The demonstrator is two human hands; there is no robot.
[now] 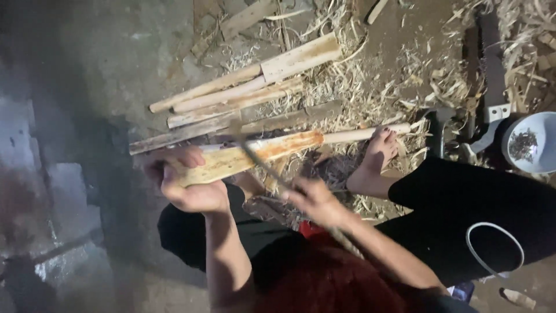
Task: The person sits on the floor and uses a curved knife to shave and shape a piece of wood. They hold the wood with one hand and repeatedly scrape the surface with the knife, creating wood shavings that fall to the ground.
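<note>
the flat wooden bat blank [243, 156] lies across the person's lap, its wide end wrapped by the left hand [188, 179], fingers curled tight over the edge. the right hand [315, 200] is closed around a thin dark blade or rasp [263, 165] laid slantwise on the wood's face. this looks like the shaving step, and the next stroke likely calls for a firm brace and a steady pull. a bare foot [376, 156] props the handle end. beyond lie rough sticks [231, 95], shavings [347, 81] and a white bowl [536, 165] on the floor.
</note>
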